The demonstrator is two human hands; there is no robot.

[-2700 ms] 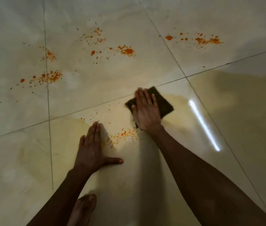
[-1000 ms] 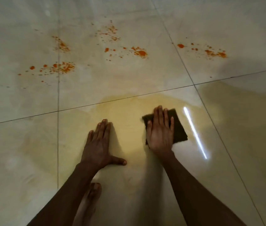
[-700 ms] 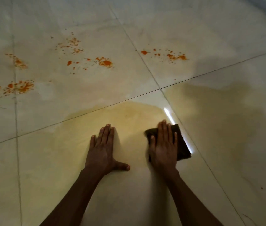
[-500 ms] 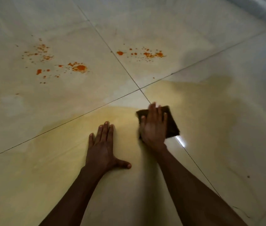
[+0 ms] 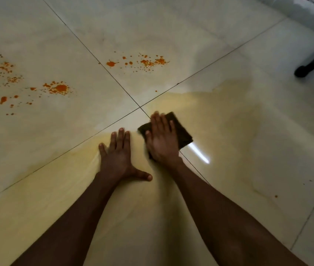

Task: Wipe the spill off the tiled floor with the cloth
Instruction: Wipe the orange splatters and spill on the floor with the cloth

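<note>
Left hand (image 5: 118, 158) flat, fingers straight, thumb splayed, right hand (image 5: 162, 139) flat, palm down, both forearms extended

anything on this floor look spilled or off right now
Yes. Orange splatters sit unwiped on the far tile, and more orange spots to the left. A yellowish wet film spreads over the near tiles around the right hand, which presses the dark cloth flat. The left hand rests flat on the floor.
</note>
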